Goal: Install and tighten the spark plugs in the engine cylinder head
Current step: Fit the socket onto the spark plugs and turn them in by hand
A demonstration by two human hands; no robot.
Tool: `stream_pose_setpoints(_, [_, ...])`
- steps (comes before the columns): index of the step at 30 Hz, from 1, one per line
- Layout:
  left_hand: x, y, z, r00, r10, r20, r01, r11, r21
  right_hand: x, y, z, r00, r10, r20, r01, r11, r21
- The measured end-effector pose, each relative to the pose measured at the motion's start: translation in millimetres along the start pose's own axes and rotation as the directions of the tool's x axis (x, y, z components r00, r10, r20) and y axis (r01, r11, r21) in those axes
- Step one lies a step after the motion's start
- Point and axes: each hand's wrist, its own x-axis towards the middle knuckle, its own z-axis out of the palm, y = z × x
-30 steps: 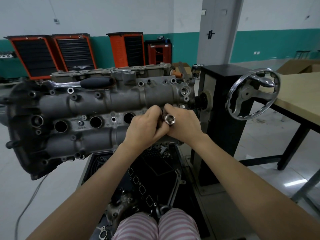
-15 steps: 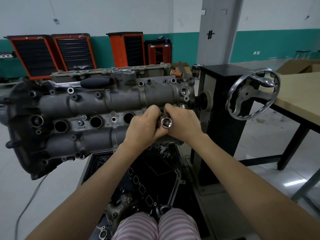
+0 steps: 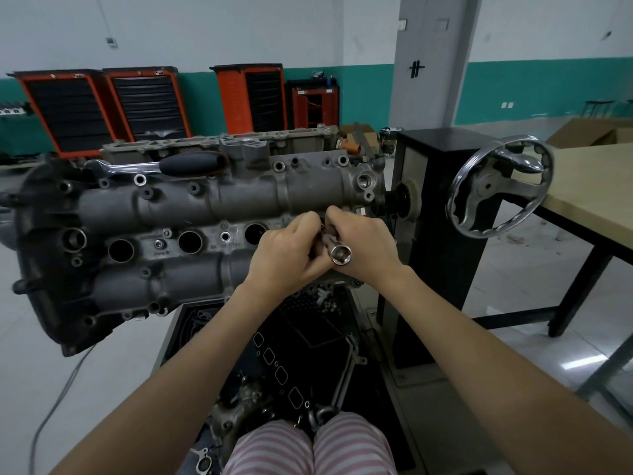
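Note:
The grey engine cylinder head point(image 3: 191, 207) is clamped on a stand, its row of spark plug wells point(image 3: 189, 242) facing me. Three wells show open and dark; the rightmost one is hidden behind my hands. My left hand point(image 3: 287, 252) and my right hand point(image 3: 363, 245) are pressed together in front of that end, both gripping a chrome spark plug socket point(image 3: 339, 252) whose open hex end points toward me. The far end of the socket is hidden between my fingers. No spark plug is visible.
A ratchet wrench with a black handle point(image 3: 191, 164) lies on top of the head. A chrome handwheel point(image 3: 498, 192) sits on the black stand column at right, beside a wooden table point(image 3: 589, 186). A tray of loose parts point(image 3: 291, 354) lies below. Orange tool cabinets point(image 3: 102, 108) line the back wall.
The socket's open end has shifted slightly down and right between my hands as they turn it; both hands stay at the right end of the head.

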Motion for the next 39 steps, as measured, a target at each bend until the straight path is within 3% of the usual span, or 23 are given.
stream_pose_setpoints(4, [0, 0, -1, 0.999, -0.043, 0.023, 0.044, 0.999, -0.017, 0, 0, 0, 1.0, -0.003, 0.002, 0.003, 0.999, -0.051])
stream_pose_setpoints(7, [0, -2, 2, 0.999, -0.033, 0.008, 0.033, 0.997, 0.076, -2, 0, 1, 0.995, -0.072, -0.064, 0.07, 0.997, -0.04])
stream_pose_setpoints(12, [-1, -6, 5, 0.999, -0.007, -0.043, 0.01, 0.997, 0.07, -2, -1, 1, 0.98, -0.108, -0.165, 0.106, 0.994, -0.017])
stream_pose_setpoints(18, [-1, -4, 5, 0.998, -0.054, -0.029, 0.054, 0.999, 0.009, 0, 1, 7, 0.991, -0.028, -0.132, 0.027, 1.0, -0.006])
stream_pose_setpoints(22, [-1, -2, 4, 0.997, -0.076, 0.017, 0.077, 0.996, -0.041, 0, 0, 6, 0.983, -0.082, -0.162, 0.076, 0.996, -0.045])
stream_pose_setpoints(27, [1, -3, 4, 0.996, -0.073, 0.042, 0.072, 0.997, 0.031, -1, 1, 6, 0.98, -0.101, -0.174, 0.095, 0.995, -0.039])
stream_pose_setpoints(33, [-1, -8, 9, 0.999, -0.043, -0.026, 0.045, 0.995, 0.088, -1, 1, 6, 0.978, -0.08, -0.193, 0.077, 0.997, -0.021])
stream_pose_setpoints(39, [0, -3, 4, 0.994, -0.109, 0.015, 0.109, 0.994, 0.001, 0, 1, 7, 0.983, -0.056, -0.176, 0.051, 0.998, -0.034])
